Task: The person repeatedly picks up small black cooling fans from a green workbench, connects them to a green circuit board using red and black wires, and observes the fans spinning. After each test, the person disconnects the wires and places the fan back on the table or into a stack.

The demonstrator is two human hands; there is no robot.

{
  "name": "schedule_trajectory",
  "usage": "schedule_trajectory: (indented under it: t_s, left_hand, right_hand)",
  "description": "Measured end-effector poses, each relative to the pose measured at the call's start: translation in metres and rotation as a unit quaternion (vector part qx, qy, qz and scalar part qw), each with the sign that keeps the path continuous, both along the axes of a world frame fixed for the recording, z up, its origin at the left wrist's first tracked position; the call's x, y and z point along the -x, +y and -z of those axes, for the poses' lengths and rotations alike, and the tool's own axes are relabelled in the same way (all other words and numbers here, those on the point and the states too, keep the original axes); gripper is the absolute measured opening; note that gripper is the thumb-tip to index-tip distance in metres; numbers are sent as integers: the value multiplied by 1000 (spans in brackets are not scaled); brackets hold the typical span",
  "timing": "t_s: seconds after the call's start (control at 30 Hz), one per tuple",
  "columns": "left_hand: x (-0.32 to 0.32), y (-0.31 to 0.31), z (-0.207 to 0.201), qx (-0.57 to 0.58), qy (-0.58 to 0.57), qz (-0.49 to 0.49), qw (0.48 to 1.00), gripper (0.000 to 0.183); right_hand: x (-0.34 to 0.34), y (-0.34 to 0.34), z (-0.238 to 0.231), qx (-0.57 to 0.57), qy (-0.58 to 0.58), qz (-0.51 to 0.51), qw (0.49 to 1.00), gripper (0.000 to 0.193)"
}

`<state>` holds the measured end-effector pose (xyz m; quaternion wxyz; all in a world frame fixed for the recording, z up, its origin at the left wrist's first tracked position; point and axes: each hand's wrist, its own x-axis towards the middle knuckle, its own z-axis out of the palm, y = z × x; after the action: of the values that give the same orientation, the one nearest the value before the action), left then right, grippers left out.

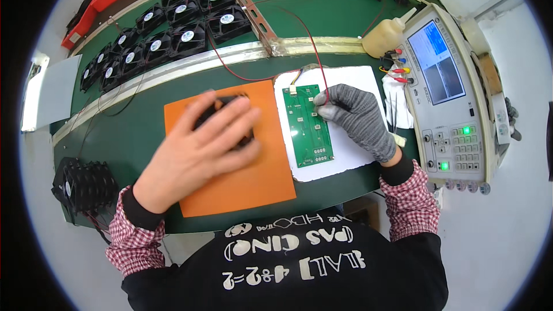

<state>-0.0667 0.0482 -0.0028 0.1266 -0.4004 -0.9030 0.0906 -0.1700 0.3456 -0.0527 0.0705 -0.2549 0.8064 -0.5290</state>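
Note:
My bare left hand (204,147) is over a black cooling fan (208,113) on an orange mat (242,190). Its fingers are spread, a little blurred, and hide most of the fan. In a grey knitted glove, my right hand (360,116) pinches a red wire (318,57) between thumb and fingertips. Those fingertips are at the upper right part of a green circuit board (308,132). The wire's end is hidden by the fingers. The board lies on a white pad (351,164), with a small white connector (293,90) at its top left corner.
Several black fans (187,36) stand in rows at the back left; a fan stack (86,187) is at the left edge. A metal rail (253,14) crosses the back. At right are a bench instrument (452,92) with a lit screen and a plastic bottle (384,37).

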Motion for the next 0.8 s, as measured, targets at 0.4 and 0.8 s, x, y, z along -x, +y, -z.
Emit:
schedule_trajectory:
  t_s: [0.4,0.8]
  left_hand:
    - [4,7,38,-359,-195,-129,904,94]
    - [2,14,39,-338,-107,-116,928,88]
  right_hand:
    - [4,-1,13,-66,77,-34,994,13]
    - [-6,-12,10,-181,272,-23,945,18]
